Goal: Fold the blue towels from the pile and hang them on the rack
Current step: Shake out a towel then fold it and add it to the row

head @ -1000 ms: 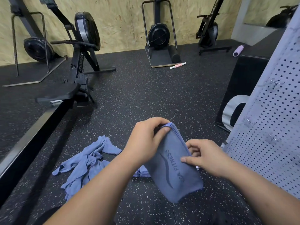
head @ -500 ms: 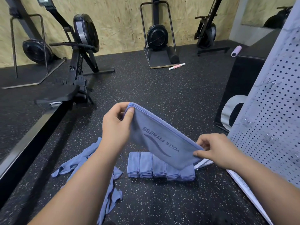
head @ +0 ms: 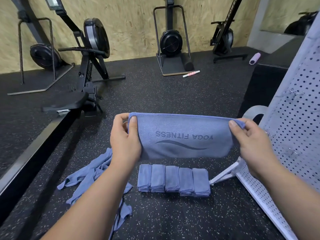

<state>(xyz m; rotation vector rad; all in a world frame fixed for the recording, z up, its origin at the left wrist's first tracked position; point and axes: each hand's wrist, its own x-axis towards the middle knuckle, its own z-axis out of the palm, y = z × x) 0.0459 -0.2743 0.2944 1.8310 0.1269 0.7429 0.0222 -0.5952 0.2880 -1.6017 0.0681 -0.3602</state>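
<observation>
I hold a folded blue towel (head: 183, 135) stretched level in the air, its printed "YOGA FITNESS" lettering upside down toward me. My left hand (head: 124, 139) pinches its left end and my right hand (head: 251, 141) pinches its right end. Below it on the floor lies a row of several folded blue towels (head: 174, 180). A loose pile of unfolded blue towels (head: 90, 177) lies to the left, partly behind my left forearm. The white pegboard rack (head: 292, 129) with metal hooks stands at the right.
Black speckled rubber floor (head: 155, 94). A rowing machine (head: 86, 66) and its long rail run along the left. More fitness machines (head: 170, 42) stand by the wooden back wall. A black box (head: 265, 78) sits behind the rack. A pink-white roller stick (head: 191, 73) lies far off.
The towel went from hanging bunched in front of me to being pulled out flat and level between both hands, which moved apart and up. The row of folded towels came into sight.
</observation>
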